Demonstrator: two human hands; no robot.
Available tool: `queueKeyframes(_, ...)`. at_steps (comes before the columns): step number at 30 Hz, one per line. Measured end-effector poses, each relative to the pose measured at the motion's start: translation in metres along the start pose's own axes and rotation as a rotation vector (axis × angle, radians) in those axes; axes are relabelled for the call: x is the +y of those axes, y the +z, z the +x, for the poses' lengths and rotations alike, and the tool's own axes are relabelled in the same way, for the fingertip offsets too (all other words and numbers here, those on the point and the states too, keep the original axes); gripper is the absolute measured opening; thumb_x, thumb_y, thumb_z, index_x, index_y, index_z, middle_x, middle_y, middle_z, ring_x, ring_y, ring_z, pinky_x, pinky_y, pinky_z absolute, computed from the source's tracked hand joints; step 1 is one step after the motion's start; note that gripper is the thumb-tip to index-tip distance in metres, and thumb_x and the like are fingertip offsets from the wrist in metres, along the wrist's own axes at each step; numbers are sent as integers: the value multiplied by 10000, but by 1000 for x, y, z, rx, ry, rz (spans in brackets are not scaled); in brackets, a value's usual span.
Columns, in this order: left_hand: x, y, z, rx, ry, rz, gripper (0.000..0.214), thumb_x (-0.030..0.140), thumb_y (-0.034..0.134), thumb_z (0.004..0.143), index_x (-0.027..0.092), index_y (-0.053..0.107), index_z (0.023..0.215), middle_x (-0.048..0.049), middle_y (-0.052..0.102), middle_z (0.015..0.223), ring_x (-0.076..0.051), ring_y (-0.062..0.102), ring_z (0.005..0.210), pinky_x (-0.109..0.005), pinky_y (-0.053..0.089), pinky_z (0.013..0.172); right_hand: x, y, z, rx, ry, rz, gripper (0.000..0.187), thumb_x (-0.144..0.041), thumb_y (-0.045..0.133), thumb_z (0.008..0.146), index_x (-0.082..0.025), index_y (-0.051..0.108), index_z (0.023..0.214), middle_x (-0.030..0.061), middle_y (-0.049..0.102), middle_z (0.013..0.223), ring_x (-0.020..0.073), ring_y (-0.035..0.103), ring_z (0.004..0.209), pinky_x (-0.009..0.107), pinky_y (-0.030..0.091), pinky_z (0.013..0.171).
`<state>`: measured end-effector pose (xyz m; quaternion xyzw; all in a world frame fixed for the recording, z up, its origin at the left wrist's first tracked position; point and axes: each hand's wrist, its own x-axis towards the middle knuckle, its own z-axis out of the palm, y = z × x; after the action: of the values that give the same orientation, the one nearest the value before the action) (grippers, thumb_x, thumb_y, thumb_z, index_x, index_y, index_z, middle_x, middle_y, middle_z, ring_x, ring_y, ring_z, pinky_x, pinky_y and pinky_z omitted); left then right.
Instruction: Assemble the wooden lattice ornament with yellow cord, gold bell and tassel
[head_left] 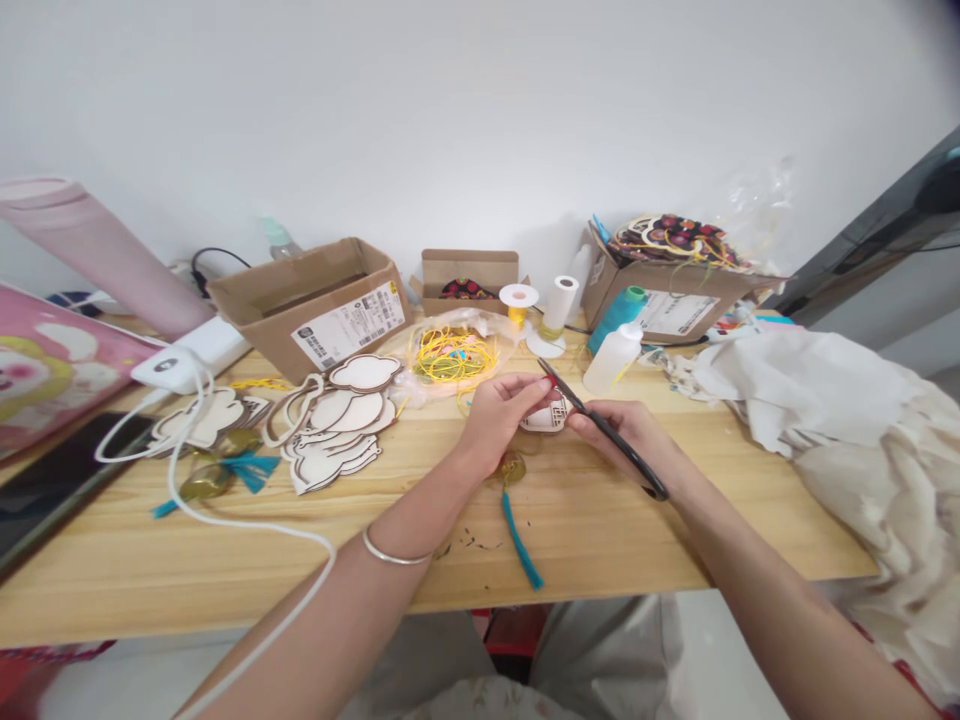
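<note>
My right hand (630,435) grips a pair of black scissors (626,448), with the blades pointing up and to the left. The blade ends meet the pinched fingertips of my left hand (502,410), where a small red piece (553,380) shows. What this red piece is exactly, I cannot make out. Between both hands lies a small pale wooden cutout (545,414) with a lattice pattern, partly hidden by the fingers. Just below my left hand, a gold-coloured bell (512,466) rests on the table, and a teal tassel (521,540) stretches from it toward the front edge.
Cloud-shaped wooden cutouts (337,435) are stacked at left, near another teal tassel (251,470) and a white cable (255,525). Behind are a cardboard box (315,310), yellow cords (454,355), a thread spool (518,305) and a white bottle (613,358). Crumpled cloth (810,400) covers the right side.
</note>
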<state>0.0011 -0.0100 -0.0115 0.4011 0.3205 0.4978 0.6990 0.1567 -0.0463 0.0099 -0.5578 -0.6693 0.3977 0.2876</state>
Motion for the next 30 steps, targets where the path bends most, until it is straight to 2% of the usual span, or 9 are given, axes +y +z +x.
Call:
queueKeyframes(5, 0, -1, 0, -7, -9, 37, 165, 266, 680, 632, 134, 656, 729, -15, 670, 678, -99, 600, 637, -241, 465, 676, 2, -14, -4, -79, -48, -11, 447, -572, 459, 715, -131, 512, 675, -30, 327, 556, 66, 261, 481, 209, 200, 413)
queueKeyframes(11, 0, -2, 0, -74, -27, 110, 190, 284, 664, 642, 126, 655, 747, -18, 654, 669, -107, 586, 641, -244, 445, 664, -5, -25, -10, -178, -22, -72, 561, -653, 413, 688, -110, 541, 741, -36, 295, 550, 75, 257, 482, 220, 203, 416)
queueKeyframes(20, 0, -3, 0, -168, -60, 179, 199, 310, 653, 652, 112, 641, 658, -14, 624, 642, -90, 553, 613, -231, 428, 657, 0, -30, -10, -240, 1, -127, 514, -593, 403, 743, -108, 569, 780, -51, 237, 524, 66, 222, 457, 214, 156, 402)
queueKeyframes(30, 0, -3, -1, -156, -83, 208, 201, 326, 665, 635, 127, 656, 660, -13, 629, 626, -103, 557, 608, -247, 429, 666, -4, -31, -10, -265, -9, -116, 501, -593, 417, 735, -117, 573, 737, -51, 232, 524, 67, 214, 460, 220, 156, 405)
